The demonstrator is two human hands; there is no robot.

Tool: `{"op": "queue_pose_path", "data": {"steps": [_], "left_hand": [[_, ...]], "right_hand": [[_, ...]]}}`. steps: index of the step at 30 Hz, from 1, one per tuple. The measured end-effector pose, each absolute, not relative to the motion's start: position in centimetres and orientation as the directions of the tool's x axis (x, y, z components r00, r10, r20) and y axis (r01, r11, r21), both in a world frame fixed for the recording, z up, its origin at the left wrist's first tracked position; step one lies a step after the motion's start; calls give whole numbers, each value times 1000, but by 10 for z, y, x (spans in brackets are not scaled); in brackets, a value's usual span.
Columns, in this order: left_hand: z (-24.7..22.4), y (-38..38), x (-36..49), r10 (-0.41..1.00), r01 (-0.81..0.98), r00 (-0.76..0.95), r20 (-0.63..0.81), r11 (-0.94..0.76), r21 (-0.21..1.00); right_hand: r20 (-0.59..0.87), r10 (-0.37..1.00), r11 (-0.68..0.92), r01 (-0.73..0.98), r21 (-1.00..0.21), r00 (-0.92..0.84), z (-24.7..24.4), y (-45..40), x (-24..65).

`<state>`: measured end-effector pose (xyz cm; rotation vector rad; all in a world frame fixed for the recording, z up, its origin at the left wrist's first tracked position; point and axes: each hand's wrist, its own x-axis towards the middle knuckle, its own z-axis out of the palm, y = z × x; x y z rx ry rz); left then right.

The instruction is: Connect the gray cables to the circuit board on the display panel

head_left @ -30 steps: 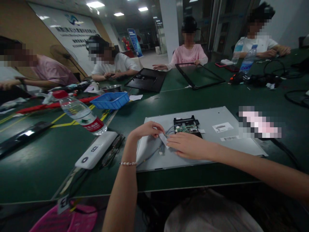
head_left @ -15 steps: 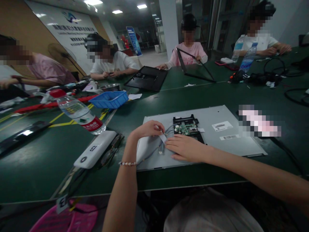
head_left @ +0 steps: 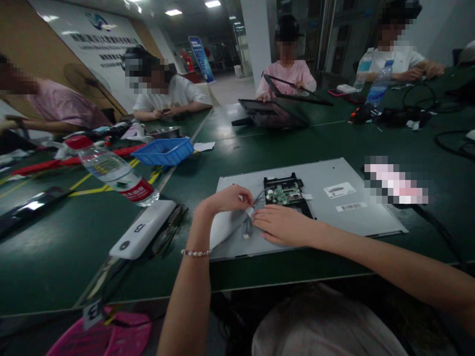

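A grey display panel (head_left: 237,247) lies flat on the table, its metal back facing up. On it sits a green circuit board (head_left: 284,194) in a black frame, with thin grey cables (head_left: 237,229) leading off to the left. My left hand (head_left: 230,199), wearing a beaded bracelet, is closed in a pinch on a short whitish strip of tape (head_left: 250,212) over the cables. My right hand (head_left: 284,225) rests palm down on the panel, fingers stretched out, fingertips against the tape's right side. Its fingers partly cover the black frame's lower edge.
Left of the panel are glasses (head_left: 169,231), a white power bank (head_left: 143,230) and a tilted-looking water bottle (head_left: 115,173). A blue tray (head_left: 163,152) stands farther back. A blurred-out pink object (head_left: 397,183) lies right. Across the table, a person handles a black frame (head_left: 297,94) and black cover (head_left: 272,113).
My hands stay at nearly the same spot, left fingers slightly nearer the right hand. Across the table, a co-worker has shifted the black cover right and lowered the black frame.
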<state>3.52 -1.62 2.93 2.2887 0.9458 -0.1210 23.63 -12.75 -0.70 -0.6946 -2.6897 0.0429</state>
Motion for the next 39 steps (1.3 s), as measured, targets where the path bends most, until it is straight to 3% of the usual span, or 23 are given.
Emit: {"op": "queue_pose_path", "data": {"steps": [4, 12, 21, 39], "left_hand": [[33, -21, 36, 588, 697, 698, -408, -430, 573], [39, -28, 41, 643, 715, 647, -410, -325, 619], [36, -24, 37, 573, 698, 677, -462, -302, 649], [33, -22, 38, 583, 715, 671, -458, -347, 607]], "right_hand": [[341, 475, 878, 460, -130, -811, -7, -128, 236], [320, 469, 881, 461, -105, -823, -6, -130, 236], [324, 467, 882, 457, -112, -823, -6, -133, 238], [267, 452, 890, 449, -77, -851, 2, -140, 239]]}}
